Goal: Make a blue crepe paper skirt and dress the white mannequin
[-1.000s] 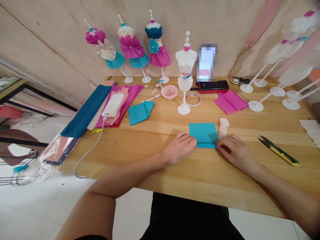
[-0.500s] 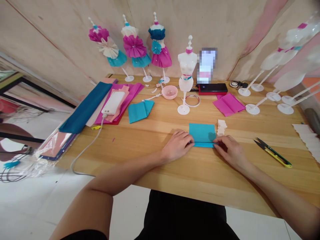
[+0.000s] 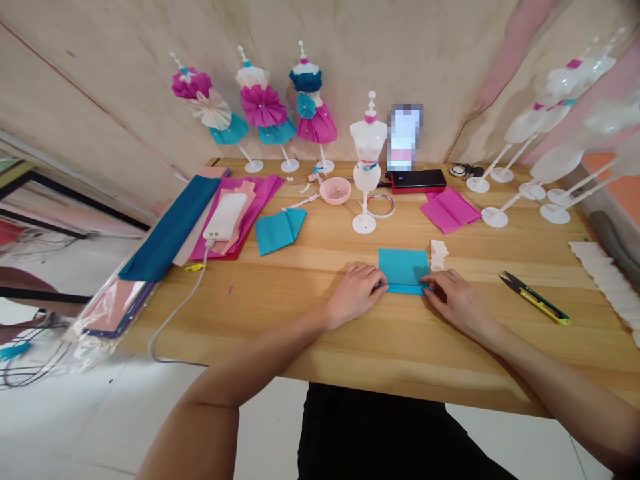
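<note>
A turquoise sheet of crepe paper (image 3: 404,267) lies flat on the table in front of me, its near edge folded over in a narrow strip. My left hand (image 3: 357,291) pinches the left end of that fold. At the right end, my right hand (image 3: 453,298) pinches it between thumb and fingers. A crinkled cream paper strip (image 3: 439,255) lies just beyond my right hand. To the right of that hand, yellow-and-green thread snips (image 3: 535,299) rest on the wood.
Past the sheet stands a bare white mannequin (image 3: 369,143), with a pink bowl (image 3: 335,191) beside it. Three dressed mannequins (image 3: 263,107) stand at the back left. Folded magenta paper (image 3: 451,210), a power bank (image 3: 419,181) and more mannequins (image 3: 545,143) are to the right. A white device (image 3: 226,215) lies on stacked papers.
The camera view has shifted slightly. Both hands stay at the ends of the folded edge, and the sheet looks nearly the same.
</note>
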The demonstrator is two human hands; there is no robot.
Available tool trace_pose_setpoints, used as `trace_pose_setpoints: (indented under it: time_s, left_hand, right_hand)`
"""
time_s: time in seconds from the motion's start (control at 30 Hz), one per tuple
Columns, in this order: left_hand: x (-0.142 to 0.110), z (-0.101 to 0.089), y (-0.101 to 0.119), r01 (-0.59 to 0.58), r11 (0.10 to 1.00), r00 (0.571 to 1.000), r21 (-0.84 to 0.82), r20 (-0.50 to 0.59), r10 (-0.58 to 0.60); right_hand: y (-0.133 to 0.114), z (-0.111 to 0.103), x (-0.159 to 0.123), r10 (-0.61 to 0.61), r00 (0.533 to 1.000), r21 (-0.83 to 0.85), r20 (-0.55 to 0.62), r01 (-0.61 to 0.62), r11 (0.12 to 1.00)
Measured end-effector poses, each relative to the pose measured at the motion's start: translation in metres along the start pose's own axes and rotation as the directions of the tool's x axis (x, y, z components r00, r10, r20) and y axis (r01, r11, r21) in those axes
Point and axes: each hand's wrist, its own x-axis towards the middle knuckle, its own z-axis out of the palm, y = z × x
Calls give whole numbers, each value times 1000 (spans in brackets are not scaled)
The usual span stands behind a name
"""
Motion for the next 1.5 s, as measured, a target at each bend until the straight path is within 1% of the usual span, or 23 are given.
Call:
trace_pose_setpoints:
  time_s: [0.1,0.2,0.3,0.4,0.53,0.67,0.77,0.93,1.07,1.2,1.5]
  left_hand:
    - [-2,-1,1,-3,1000,1000,10,-12,3]
    - [-3,-3,1,-4,1000,1000,15,-9,4]
    - [-3,-6,1,-19,1000,1000,22,10,19]
    - [-3,-7,-1,-23,1000,1000,10,16,23]
    - [-1,-7,-6,1,998,1000,-64,16,0]
    - [2,-7,-12,5,992,1000,-124,20,-3]
    - [4,-8,-15,-10,993,999,-116,32,13]
    - [2,-10,-15,-49,996,994,-80,96,57]
    - [-4,-11,-11,-25,998,993,-61,110,32]
    - [-7,-13,-10,11,998,994,-66,107,-4]
    - [-9,-13,-12,38,997,995,-74,100,-30]
  right_hand:
    - [-4,-2,1,-28,999,-77,27,30,997]
    - [-5,-3,0,-27,998,-138,52,34,990]
    - [-5,0,-1,-20,999,-171,38,26,985]
    - [-7,4,-2,3,1000,-126,-12,-4,992]
    - [-13,7,0,55,996,-47,-66,-58,997]
    - [-17,7,1,89,992,-28,-91,-92,995]
    - [-16,8,0,94,993,-28,-73,-96,995]
    - [-13,8,1,110,992,23,-61,-108,994]
    - [-15,9,1,115,993,65,-39,-112,992]
    - [-12,10,1,79,997,55,-4,-79,995]
    - [-14,10,0,74,997,28,12,-74,997]
